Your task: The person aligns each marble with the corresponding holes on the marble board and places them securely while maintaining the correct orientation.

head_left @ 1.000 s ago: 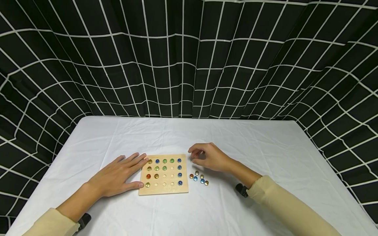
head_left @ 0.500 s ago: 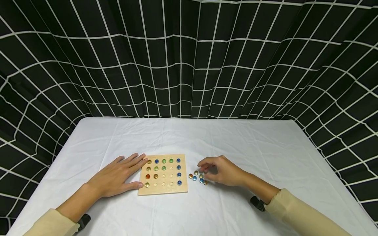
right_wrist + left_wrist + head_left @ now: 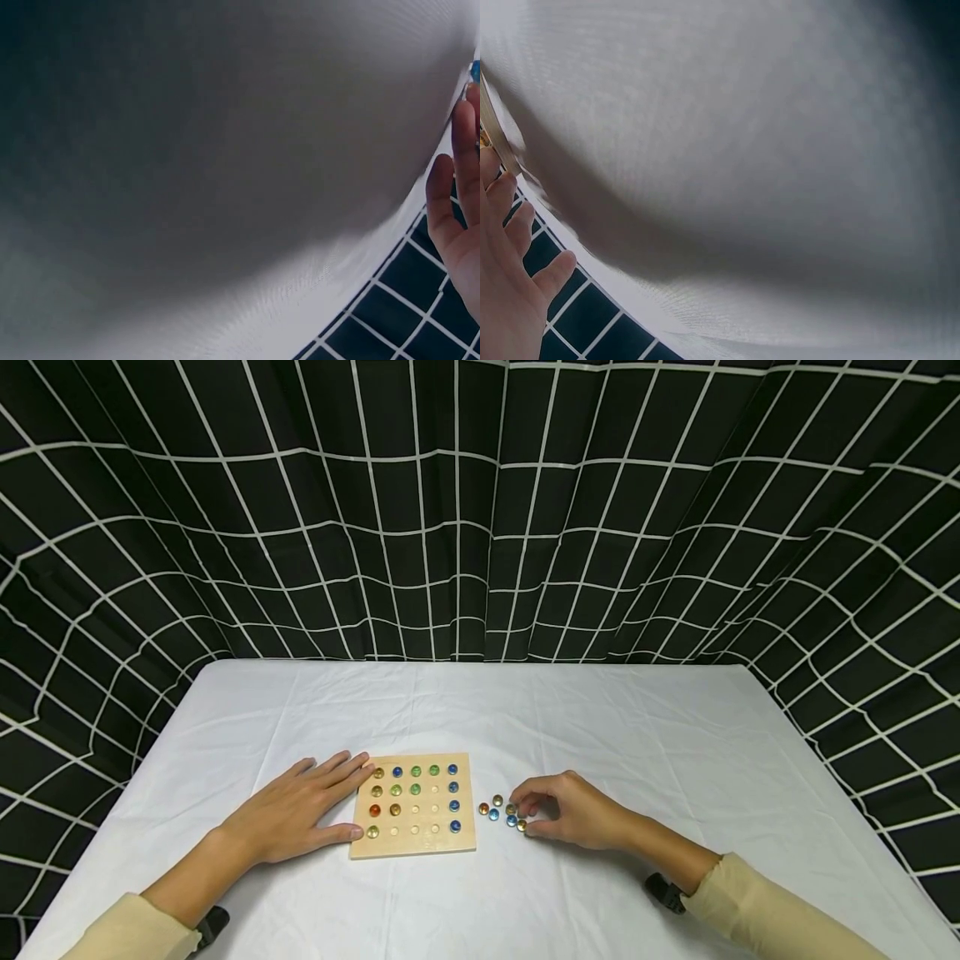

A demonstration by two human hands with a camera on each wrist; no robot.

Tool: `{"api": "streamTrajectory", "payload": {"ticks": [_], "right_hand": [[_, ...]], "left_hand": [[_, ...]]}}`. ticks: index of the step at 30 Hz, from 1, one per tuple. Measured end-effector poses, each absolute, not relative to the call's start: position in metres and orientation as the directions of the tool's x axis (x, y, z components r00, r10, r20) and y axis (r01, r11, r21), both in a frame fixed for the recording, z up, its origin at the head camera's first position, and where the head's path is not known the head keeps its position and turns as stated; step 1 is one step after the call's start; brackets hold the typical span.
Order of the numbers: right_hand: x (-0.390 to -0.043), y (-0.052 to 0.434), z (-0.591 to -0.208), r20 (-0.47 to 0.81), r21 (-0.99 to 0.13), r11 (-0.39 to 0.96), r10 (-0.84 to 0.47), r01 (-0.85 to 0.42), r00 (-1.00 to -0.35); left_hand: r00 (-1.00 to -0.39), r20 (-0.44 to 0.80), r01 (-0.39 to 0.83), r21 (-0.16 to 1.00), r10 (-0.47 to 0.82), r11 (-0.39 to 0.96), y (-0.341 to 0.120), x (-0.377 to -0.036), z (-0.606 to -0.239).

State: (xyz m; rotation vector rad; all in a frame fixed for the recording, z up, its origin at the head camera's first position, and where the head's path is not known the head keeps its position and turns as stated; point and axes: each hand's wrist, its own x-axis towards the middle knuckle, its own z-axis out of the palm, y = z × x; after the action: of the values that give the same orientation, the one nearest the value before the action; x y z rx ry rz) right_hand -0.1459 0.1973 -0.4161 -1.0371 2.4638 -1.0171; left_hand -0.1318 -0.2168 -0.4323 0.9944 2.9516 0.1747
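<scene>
A square wooden board [image 3: 413,806] with rows of dimples lies on the white tablecloth [image 3: 480,718]. Blue, green, amber and one red glass marble [image 3: 375,810] sit in many dimples; the middle ones are bare. My left hand [image 3: 341,797] lies flat beside the board, fingertips and thumb against its left edge. In the left wrist view that hand [image 3: 502,285] shows next to the board's edge [image 3: 495,135]. Right of the board lies a small cluster of loose marbles [image 3: 495,807]. My right hand [image 3: 522,817] reaches over the cluster's right end, index and thumb curled round an amber marble [image 3: 522,824].
A black curtain with a white grid [image 3: 480,527] hangs behind and on both sides of the table. The table's far edge [image 3: 480,662] runs under it. The right wrist view shows mostly blurred cloth, my fingers [image 3: 457,217] and a blue marble [image 3: 475,71].
My right hand has moved from beside the board's upper right corner down and right onto the loose marbles, and its fingers have closed in. The left hand and board are unmoved.
</scene>
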Motion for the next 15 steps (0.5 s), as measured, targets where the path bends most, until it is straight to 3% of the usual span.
{"api": "streamTrajectory", "payload": {"ticks": [15], "right_hand": [[-0.1458,0.1926,-0.4177,0.025,-0.66,0.509,-0.721,-0.553,-0.693]], "left_hand": [[-0.791,0.027,0.61,0.107,0.611,0.785,-0.2179,-0.1319,-0.4344]]}}
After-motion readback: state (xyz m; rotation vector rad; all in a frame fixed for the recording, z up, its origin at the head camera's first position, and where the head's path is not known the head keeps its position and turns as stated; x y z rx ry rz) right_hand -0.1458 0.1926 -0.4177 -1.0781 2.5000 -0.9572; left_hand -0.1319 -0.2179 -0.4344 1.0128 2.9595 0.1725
